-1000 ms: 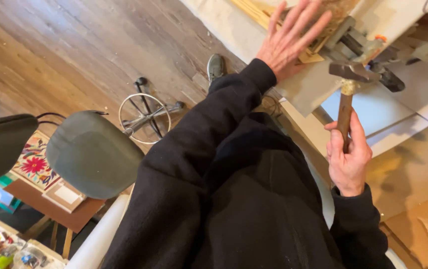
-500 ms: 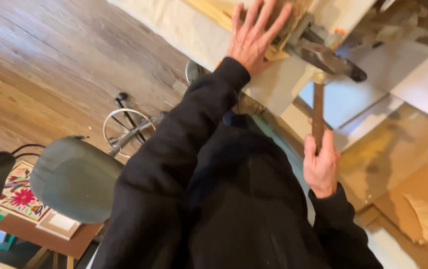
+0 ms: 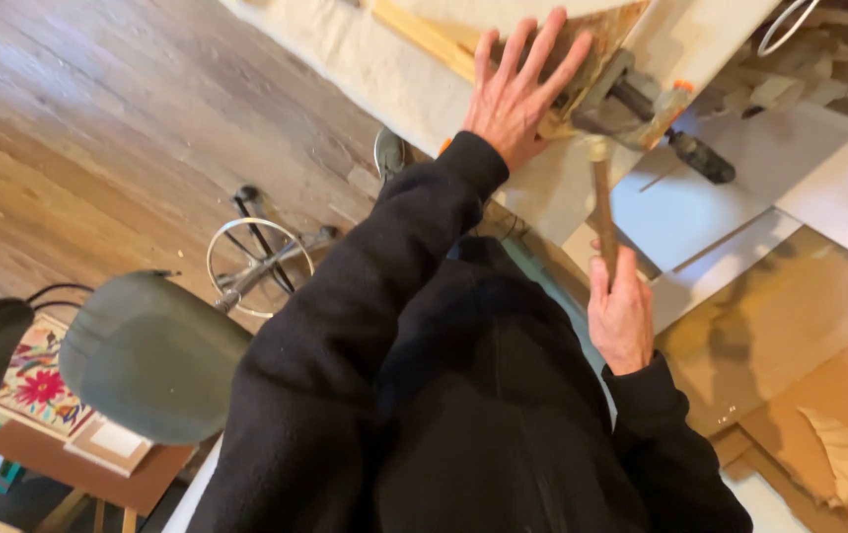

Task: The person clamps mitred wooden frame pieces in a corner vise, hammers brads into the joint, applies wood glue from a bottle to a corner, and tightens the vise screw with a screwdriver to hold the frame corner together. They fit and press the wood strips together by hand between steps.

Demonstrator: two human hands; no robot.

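Pressing flat on a wooden panel [image 3: 582, 59], the left hand [image 3: 517, 94] has its fingers [image 3: 532, 49] spread wide, palm down, at the edge of the cloth-covered counter [image 3: 365, 59]. The right hand [image 3: 621, 316] has its fingers wrapped around the lower end of a hammer [image 3: 603, 212]: a slim brown wooden handle, upright in the head view, with a pale head at the top just below a grey metal clamp [image 3: 621, 99] that grips the panel's edge. A dark screw handle [image 3: 700, 158] of the clamp points away to the right.

Compared with half a second earlier, the hammer head sits closer beneath the clamp, the right hand is lower in the view, and the left hand remains flat on the panel with the same spread.

Counted: two hands, one hammer, one clamp, one panel. On the floor to the right lie several white sheets [image 3: 730, 197] and brown cardboard pieces [image 3: 818, 326]. To the left stand one grey-green stool seat [image 3: 147, 355] and one stool base with a metal ring [image 3: 261, 262] on the wooden floor [image 3: 98, 118].
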